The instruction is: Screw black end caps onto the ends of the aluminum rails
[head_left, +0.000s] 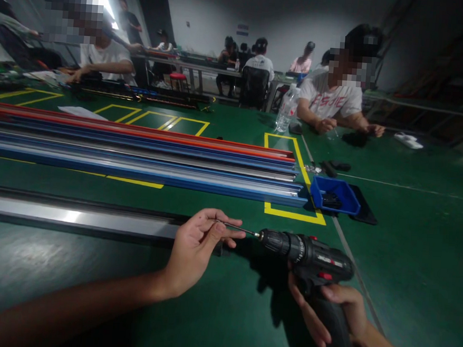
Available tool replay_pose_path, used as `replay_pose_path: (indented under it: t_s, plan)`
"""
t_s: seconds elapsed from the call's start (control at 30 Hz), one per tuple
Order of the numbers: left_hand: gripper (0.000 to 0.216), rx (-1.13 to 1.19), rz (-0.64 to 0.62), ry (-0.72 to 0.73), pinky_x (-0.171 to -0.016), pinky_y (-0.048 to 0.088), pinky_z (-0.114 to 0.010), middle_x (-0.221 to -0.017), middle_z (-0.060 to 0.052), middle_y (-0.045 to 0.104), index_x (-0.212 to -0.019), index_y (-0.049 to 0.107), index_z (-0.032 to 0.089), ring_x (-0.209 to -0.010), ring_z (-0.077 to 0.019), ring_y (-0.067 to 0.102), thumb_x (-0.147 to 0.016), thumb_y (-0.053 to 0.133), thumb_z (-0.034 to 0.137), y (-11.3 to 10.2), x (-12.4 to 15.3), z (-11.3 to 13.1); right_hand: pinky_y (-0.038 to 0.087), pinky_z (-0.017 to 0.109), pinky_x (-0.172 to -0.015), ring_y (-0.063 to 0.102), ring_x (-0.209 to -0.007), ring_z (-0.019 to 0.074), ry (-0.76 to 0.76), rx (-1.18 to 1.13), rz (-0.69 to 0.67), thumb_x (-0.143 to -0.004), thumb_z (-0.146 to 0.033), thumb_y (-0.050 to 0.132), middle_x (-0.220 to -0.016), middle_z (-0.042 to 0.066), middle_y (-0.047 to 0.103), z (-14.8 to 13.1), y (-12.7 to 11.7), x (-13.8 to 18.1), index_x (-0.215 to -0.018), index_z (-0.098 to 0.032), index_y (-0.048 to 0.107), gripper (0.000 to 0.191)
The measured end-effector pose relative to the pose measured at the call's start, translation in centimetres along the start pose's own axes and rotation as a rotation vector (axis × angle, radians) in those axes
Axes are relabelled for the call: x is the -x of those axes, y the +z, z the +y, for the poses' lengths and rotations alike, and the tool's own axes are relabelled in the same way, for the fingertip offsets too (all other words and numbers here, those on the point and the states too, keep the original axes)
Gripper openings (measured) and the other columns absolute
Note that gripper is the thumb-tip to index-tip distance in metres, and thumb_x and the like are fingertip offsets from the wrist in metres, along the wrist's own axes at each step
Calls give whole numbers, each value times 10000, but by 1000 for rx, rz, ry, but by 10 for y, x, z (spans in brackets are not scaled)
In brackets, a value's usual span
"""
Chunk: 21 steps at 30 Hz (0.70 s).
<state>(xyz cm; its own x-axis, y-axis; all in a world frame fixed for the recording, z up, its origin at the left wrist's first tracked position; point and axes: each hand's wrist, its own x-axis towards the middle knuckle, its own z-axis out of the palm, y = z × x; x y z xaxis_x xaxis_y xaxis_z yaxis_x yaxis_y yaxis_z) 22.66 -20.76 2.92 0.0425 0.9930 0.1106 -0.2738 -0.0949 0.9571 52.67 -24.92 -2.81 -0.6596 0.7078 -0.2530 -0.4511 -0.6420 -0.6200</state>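
My right hand [335, 310] is wrapped round the grip of a black cordless drill [309, 255] that lies level and points left. Its long thin bit [237, 228] reaches to my left hand [196, 248], whose fingertips are pinched round the bit's tip, perhaps with a small screw I cannot make out. Both hands are at the right end of a long grey and black metal rail [73, 218] that lies across the green table [408, 260] in front of me.
A stack of long red, blue and silver rails [138, 151] lies behind. A small blue bin [335, 195] sits on a black mat at its right end. A water bottle [287, 108] stands further back. Several people sit at this and other tables.
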Motion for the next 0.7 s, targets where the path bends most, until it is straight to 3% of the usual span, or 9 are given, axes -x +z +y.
replay_pose_path:
  t_s: [0.1,0.27,0.53,0.7]
  plan:
    - [161,-38,12,12,-694,642,-294,-1051,-102,788,-1017,581,183,-874,-223,795,-983,650,325,-1,1,0,387,243,-440,565,-436,162,-60,80,45,-775,-425,716,-545,46,624,-4,2,-2,-1064,-74,682,456]
    - [165,-19,11,-23,-698,621,-260,-1086,-84,774,-1047,572,188,-923,-211,788,-993,641,328,-5,-2,-7,370,248,-486,541,-474,138,-112,154,175,-744,-389,774,-543,40,606,-5,-4,0,-830,-81,714,325]
    - [176,18,2,-39,-697,607,-230,-1093,-67,764,-1052,545,185,-953,-205,783,-997,641,322,-4,-3,-7,367,231,-472,537,-460,118,-101,209,208,-765,-425,757,-560,59,617,-5,-2,-1,-668,-84,706,359]
    - [174,20,-5,-37,-704,611,-237,-1096,-70,763,-1033,530,180,-960,-214,783,-1002,635,316,-1,-2,-2,385,218,-458,540,-448,120,-98,171,234,-744,-398,789,-552,42,628,-5,-6,-1,-829,-71,760,339]
